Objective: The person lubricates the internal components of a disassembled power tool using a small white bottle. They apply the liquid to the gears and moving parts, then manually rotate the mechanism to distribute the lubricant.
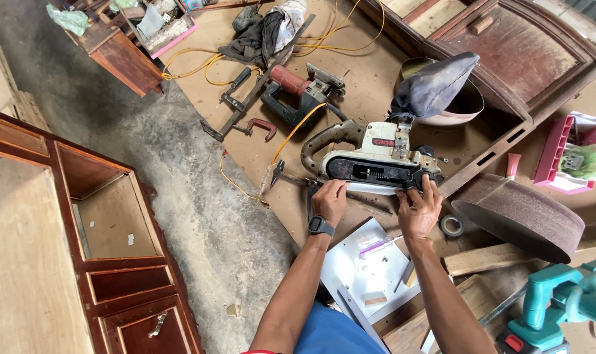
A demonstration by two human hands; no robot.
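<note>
We have both hands on a belt sander [377, 167] lying on its side on the worktop [350, 98], its long axis running left to right and its dust bag [432, 85] pointing up and away from us. Our left hand [329, 200] grips its lower left edge, our right hand [419, 208] its right end, set apart. A jigsaw [298, 92] lies just beyond; bare floor [199, 216] opens to the left.
</note>
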